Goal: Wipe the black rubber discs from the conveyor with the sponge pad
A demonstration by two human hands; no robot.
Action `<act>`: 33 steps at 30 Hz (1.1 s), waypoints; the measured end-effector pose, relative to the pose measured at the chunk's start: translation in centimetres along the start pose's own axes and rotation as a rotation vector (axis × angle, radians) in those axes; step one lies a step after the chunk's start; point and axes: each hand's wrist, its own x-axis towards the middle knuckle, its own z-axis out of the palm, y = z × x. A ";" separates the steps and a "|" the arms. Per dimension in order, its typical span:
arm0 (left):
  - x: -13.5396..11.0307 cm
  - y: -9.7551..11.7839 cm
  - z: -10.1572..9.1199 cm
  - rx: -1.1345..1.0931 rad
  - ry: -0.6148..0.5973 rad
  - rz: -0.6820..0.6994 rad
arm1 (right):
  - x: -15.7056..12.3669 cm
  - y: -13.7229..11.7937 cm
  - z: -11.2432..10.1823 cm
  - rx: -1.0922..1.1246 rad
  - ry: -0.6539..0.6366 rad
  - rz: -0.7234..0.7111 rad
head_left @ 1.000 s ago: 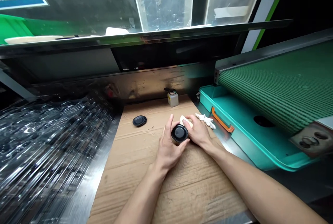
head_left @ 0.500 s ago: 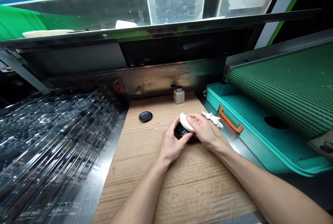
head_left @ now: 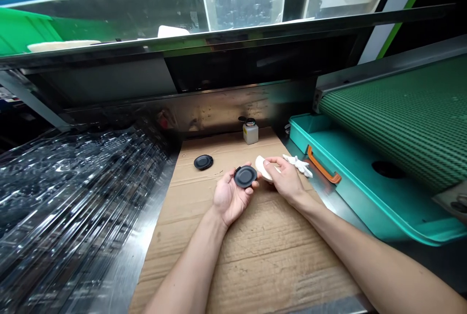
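Note:
My left hand is turned palm up over the cardboard sheet and holds a flat black round part between thumb and fingertips. Just to its right, my right hand pinches a folded white cloth pad, which sits close beside the black part. A second black round part lies on the cardboard to the left, apart from both hands.
A small white bottle stands at the back of the cardboard. A white glove lies by the teal tray with an orange handle. A green conveyor belt runs on the right, and stacked clear plastic trays fill the left.
My left hand turned palm up and lifted the black part clear of the cloth. My right hand drew the white pad slightly right, off the part.

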 end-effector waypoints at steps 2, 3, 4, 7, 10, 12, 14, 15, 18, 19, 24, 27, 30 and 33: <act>0.1 0.1 -0.1 -0.025 0.043 -0.055 | 0.1 0.2 -0.1 -0.049 -0.006 -0.003; 0.2 0.1 -0.2 -0.035 0.088 -0.084 | 0.2 0.3 -0.2 -0.074 -0.009 -0.010; 0.3 0.0 -0.3 -0.043 0.144 -0.113 | 0.2 0.4 -0.3 -0.105 -0.005 -0.024; 0.7 0.0 -0.6 -0.045 0.298 -0.184 | 0.0 0.5 -0.4 -0.263 0.042 -0.111; 0.8 0.0 -0.6 -0.019 0.365 -0.221 | -0.3 0.5 -0.3 -0.401 0.072 -0.182; 0.8 0.0 -0.5 -0.004 0.384 -0.222 | -0.4 0.5 -0.3 -0.431 0.058 -0.198; 0.7 0.0 -0.4 0.002 0.384 -0.217 | -0.4 0.7 -0.2 -0.454 0.046 -0.210; 0.7 0.0 -0.4 0.003 0.378 -0.213 | -0.4 0.7 -0.2 -0.467 0.045 -0.214; 0.7 -0.1 -0.4 0.007 0.375 -0.206 | -0.3 0.9 -0.2 -0.480 0.050 -0.227; 0.8 -0.1 -0.4 0.012 0.380 -0.206 | -0.3 0.9 -0.2 -0.477 0.050 -0.231; 0.9 -0.5 -0.6 0.205 0.341 -0.161 | -0.3 0.8 -0.5 -0.503 -0.004 -0.227; 0.1 -0.3 -0.4 0.622 0.321 0.015 | -0.3 0.4 -0.5 -0.598 -0.084 -0.293; -1.2 0.9 -0.2 1.093 0.344 0.019 | 0.1 -0.4 -0.8 -0.700 0.011 -0.371; -2.2 2.5 -0.6 1.475 0.386 -0.178 | 0.3 -2.0 -2.0 -0.803 0.114 -0.363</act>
